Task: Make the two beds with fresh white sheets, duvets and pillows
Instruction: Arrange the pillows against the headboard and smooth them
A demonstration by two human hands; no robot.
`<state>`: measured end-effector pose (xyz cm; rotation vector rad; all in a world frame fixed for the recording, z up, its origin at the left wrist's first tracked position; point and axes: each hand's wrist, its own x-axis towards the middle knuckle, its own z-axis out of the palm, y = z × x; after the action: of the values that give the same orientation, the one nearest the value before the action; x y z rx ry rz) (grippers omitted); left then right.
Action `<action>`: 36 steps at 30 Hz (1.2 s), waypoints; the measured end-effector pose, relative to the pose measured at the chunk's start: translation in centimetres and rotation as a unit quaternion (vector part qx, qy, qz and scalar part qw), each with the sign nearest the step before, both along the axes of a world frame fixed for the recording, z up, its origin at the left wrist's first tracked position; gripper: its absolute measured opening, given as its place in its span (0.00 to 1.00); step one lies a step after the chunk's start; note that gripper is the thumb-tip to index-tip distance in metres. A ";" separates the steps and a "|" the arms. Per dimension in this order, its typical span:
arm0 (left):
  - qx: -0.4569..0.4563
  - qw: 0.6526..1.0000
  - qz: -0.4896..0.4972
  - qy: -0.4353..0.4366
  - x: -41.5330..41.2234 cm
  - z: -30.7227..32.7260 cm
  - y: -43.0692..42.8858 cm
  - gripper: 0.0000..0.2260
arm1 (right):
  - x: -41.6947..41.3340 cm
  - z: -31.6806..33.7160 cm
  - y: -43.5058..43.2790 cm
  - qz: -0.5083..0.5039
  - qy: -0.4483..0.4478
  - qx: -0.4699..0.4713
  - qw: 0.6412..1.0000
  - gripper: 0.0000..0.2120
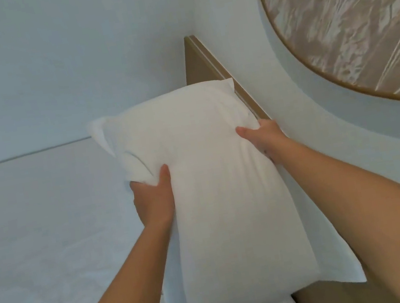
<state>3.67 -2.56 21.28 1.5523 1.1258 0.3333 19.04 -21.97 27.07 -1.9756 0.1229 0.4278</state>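
Pillow (213, 175) placement step: left hand (153, 201) and right hand (264, 138) both grip it mid-frame, next it needs setting against the headboard (208, 62).

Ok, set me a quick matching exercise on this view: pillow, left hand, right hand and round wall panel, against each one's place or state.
Things:
1. pillow
2. left hand
3. right hand
4. round wall panel

Places or states:
a. top right, on the wall
b. grips the pillow's side towards the bed
c. white, held by both hands
d. grips the pillow's side next to the brown wooden panel

Pairs: 1-c, 2-b, 3-d, 4-a
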 end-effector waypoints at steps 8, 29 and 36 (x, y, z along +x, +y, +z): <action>0.227 0.893 -0.333 0.201 8.4 -11.6 -3.1 0.35 | 6.3 -13.2 0.9 0.190 -0.197 -0.419 0.866 0.31; 0.432 0.780 -0.403 0.207 10.3 -27.5 -4.2 0.33 | 4.2 -31.3 -3.2 0.268 -0.125 -0.462 0.836 0.29; 0.374 0.705 -0.543 0.261 5.6 -25.1 -4.7 0.32 | -2.1 -29.1 -6.5 0.280 -0.036 -0.493 0.823 0.29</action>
<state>9.31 -7.28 -3.83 2.8697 0.2141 -0.5878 16.92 -28.43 -2.01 -3.0647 -0.3811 0.7649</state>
